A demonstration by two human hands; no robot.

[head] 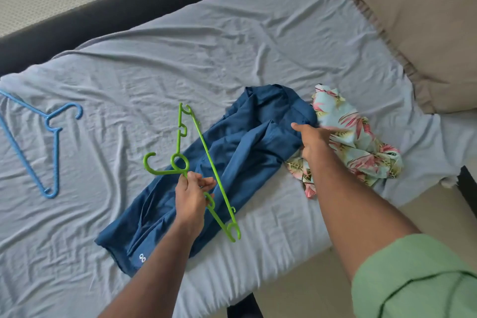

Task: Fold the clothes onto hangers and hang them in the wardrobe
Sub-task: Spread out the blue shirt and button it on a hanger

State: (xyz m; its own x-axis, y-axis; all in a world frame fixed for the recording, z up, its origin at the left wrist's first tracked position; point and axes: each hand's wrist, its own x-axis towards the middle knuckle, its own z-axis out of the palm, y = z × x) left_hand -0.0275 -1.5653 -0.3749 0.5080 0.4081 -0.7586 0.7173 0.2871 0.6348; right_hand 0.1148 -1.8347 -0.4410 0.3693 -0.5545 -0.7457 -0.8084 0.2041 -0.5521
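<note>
A dark blue garment (240, 152) lies stretched out lengthwise on the bed. My left hand (192, 196) grips a green plastic hanger (206, 162) just below its hook and holds it over the garment. My right hand (313, 139) grips the far right end of the blue garment. Beside that hand lies a crumpled floral garment (361, 147), pale blue with pink leaves. A blue hanger (49, 142) lies flat on the sheet at the far left.
The bed is covered by a wrinkled grey sheet (180, 64). A tan pillow (426, 28) sits at the upper right. A dark bed frame (129, 5) runs along the far side. Beige floor (304, 289) shows at the near edge.
</note>
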